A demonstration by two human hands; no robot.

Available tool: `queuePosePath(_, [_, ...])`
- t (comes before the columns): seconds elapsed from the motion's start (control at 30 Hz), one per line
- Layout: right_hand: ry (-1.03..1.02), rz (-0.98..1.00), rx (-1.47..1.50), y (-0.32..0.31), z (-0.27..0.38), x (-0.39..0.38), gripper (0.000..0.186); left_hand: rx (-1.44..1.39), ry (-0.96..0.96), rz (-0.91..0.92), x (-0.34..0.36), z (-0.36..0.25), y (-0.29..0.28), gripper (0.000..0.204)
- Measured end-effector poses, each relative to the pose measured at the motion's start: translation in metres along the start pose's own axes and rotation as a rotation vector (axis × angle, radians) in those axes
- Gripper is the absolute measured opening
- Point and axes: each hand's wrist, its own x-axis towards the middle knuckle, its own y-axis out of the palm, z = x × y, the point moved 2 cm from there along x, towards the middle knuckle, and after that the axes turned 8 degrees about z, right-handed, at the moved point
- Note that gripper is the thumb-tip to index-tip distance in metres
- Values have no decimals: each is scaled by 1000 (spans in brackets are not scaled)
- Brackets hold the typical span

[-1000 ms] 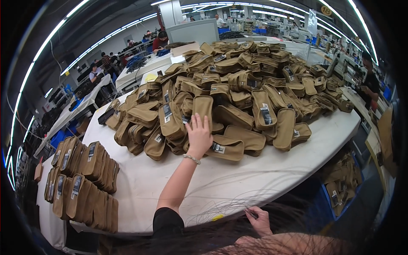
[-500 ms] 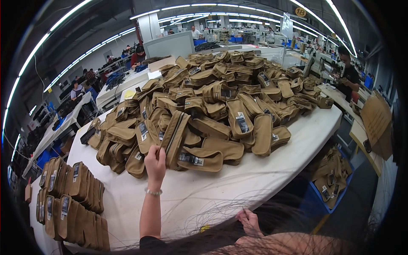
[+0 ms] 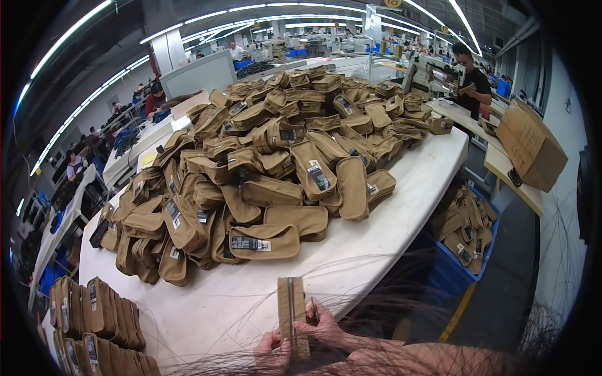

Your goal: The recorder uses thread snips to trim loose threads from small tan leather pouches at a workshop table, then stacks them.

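At the lower middle I hold an upright khaki fabric pouch, zipper side toward me, between my two hands. My left hand is closed on its left side near the bottom. My right hand is closed at its right side, fingers on the zipper face, with a small thin dark item in it that I cannot make out clearly. Just beyond lies a big loose heap of similar pouches, many with labels, on the white table. Strands of hair hang across the lower view and partly veil my hands.
Stacked pouches stand at the lower left. A blue crate of more khaki pieces sits below the table's right edge. A cardboard box rests on a side table at right. A person works at a machine behind it; other workers are farther back.
My left hand has drawn a pouch from the heap down toward me and turned it zipper-up. My right hand has come up to grip it too. The view has shifted.
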Motion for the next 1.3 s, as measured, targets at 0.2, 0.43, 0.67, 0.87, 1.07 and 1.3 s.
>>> queuePosePath(0.2, [29,-57,20,2,-19,-15,29,467,80,218,-2,-61,5,23])
queuePosePath(0.43, [111,37,-38,-6,-22,-39,28,331,-76,222,27,-59,3,22])
queuePosePath(0.67, [333,5,443,-14,-15,-42,25,-371,-238,363,31,-23,15,17])
queuePosePath(0.87, [308,61,319,-35,-16,-36,17,-231,-72,319,31,-29,15,12])
queuePosePath(1.07, [153,117,-146,-61,-2,-9,39,-176,-30,308,23,-10,18,10])
queuePosePath(1.3, [90,178,-633,-58,45,21,36,-74,76,309,25,-11,14,14])
